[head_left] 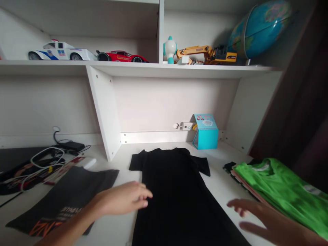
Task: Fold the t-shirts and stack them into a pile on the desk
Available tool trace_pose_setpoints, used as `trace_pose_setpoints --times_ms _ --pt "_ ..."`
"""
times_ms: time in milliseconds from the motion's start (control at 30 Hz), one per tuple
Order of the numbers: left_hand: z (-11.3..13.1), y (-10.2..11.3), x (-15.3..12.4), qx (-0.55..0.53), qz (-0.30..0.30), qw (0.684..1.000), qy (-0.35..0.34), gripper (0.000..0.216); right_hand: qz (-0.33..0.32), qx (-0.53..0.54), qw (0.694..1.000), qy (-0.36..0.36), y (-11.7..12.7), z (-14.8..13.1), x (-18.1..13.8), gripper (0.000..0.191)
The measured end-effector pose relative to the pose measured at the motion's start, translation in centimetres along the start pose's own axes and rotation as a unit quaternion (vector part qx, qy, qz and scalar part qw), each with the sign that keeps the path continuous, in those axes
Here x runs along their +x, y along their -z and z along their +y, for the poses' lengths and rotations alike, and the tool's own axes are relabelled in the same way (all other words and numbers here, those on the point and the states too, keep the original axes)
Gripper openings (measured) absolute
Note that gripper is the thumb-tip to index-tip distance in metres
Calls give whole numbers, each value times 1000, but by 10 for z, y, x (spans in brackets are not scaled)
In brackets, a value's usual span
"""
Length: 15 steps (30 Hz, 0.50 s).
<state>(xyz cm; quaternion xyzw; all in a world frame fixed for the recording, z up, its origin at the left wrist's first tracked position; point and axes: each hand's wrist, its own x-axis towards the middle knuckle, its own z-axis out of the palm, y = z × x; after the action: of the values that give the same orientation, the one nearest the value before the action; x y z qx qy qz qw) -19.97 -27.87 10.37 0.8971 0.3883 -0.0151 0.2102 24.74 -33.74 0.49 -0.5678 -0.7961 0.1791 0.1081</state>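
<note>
Both hands flat, fingers spread: left hand (pixel 125 200) on black T-shirt's (pixel 179 194) left edge, right hand (pixel 258 218) hovering off its right edge. Shirt lies flat on tabletop (pixel 220 160), likely for smoothing; green shirt stack (pixel 284 191) right of it.

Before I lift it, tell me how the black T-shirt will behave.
The black T-shirt lies flat and thin on the desk, so it will probably flop and drape. It looks light, and pushing with the left hand would likely bunch it.
</note>
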Motion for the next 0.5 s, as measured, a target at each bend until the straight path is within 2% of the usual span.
trace_pose_setpoints --times_ms 67,100,133,200,267,333,433,500 --pt "-16 1 38 4 84 996 -3 42 24 -21 999 7 10 -33 37 44" --pt "-28 -3 59 13 110 994 19 47 32 -34 999 11 11 -48 57 47" --pt "-41 -8 78 25 122 991 56 53 35 -51 998 11 8 -59 77 49" --pt "-70 -23 110 41 108 982 151 68 22 -84 996 -3 -2 -68 113 53" --pt "-99 -36 129 46 90 970 219 78 -1 -105 994 -44 -11 -58 142 55" --pt "-124 -42 136 44 92 965 242 81 -10 -123 986 -110 -9 -37 163 52" --pt "-151 -35 135 39 98 966 236 83 25 -161 962 -220 9 -9 185 51" --pt "-161 -25 135 36 91 965 242 83 58 -177 951 -248 17 -6 192 50"
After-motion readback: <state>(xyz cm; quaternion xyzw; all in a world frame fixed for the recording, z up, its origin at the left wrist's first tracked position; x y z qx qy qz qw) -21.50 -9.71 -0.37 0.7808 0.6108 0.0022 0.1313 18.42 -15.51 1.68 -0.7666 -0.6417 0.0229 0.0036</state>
